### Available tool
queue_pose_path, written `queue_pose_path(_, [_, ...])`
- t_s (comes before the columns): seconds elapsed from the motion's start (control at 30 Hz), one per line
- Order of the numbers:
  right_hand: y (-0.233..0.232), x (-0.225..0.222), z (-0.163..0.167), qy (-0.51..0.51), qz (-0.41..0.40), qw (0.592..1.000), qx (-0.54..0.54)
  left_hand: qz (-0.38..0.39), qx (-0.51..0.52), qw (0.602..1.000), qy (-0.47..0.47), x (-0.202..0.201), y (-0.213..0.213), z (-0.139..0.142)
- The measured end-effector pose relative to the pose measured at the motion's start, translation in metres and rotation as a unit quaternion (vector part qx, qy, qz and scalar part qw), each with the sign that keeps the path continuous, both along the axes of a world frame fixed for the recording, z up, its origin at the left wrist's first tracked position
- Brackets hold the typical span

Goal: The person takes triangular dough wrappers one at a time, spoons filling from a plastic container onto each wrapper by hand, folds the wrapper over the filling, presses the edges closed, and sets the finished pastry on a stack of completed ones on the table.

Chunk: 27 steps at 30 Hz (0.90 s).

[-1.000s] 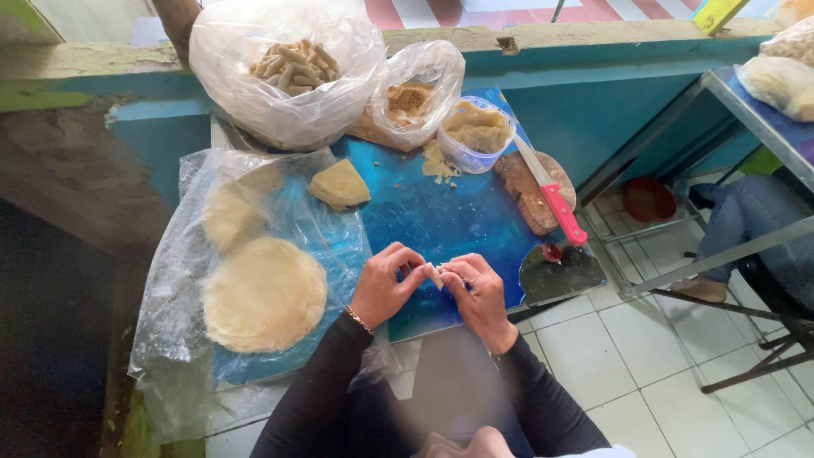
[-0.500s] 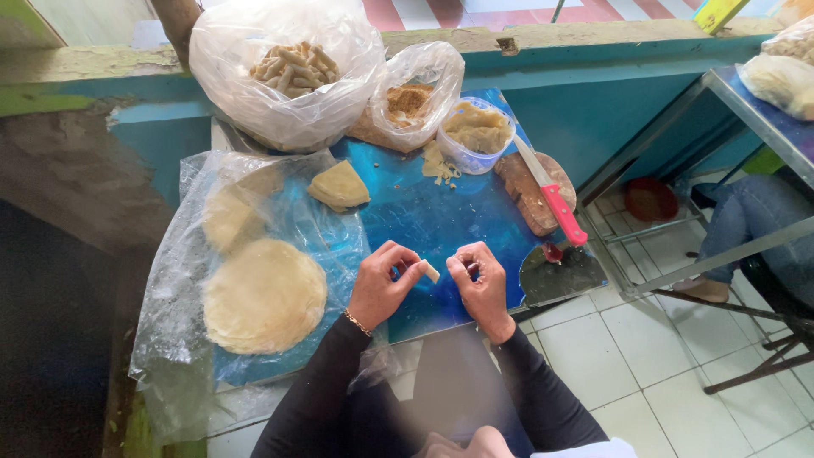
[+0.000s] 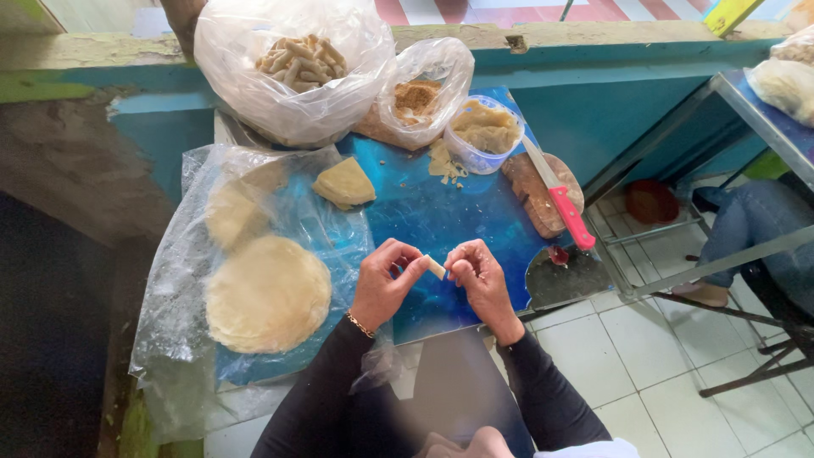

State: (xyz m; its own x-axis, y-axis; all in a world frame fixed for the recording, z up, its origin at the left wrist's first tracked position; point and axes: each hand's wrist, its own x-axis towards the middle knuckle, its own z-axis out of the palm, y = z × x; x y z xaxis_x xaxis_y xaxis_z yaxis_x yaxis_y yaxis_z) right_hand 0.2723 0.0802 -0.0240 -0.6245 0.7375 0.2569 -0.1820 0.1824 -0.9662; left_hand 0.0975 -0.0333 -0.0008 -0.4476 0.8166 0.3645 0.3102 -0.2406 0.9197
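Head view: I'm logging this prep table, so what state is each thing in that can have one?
Roll: small, pinched between the fingers of both hands.
Left hand: fingers closed on roll.
Right hand: fingers closed on roll.
Big bag: open, holds finished rolls.
Small bag: open, brown filling inside.
Tub: uncovered, full.
Knife: lying on wooden board.
Wrappers: flat stack on plastic.

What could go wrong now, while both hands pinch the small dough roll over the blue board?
The small dough roll, pinched between left hand and right hand, might tear or drop. The red-handled knife lies on the wooden board near the table edge; an elbow could probably knock it off.
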Motion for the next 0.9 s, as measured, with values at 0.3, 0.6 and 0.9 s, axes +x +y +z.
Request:
queue_pose_path(0.3, [0.016,-0.03,0.07,-0.089,-0.005,0.97,0.225,0.03,0.019,0.993,-0.112,0.005,-0.005,0.014])
queue_pose_path(0.6, [0.09,-0.195,0.155,-0.003,-0.068,0.921,0.383,0.011,-0.001,1.0,-0.007,0.013,-0.008,0.019])
queue_pose_path(0.9, [0.098,-0.29,0.157,0.056,-0.042,0.838,0.54,0.003,-0.006,0.999,0.046,0.022,-0.009,0.012])
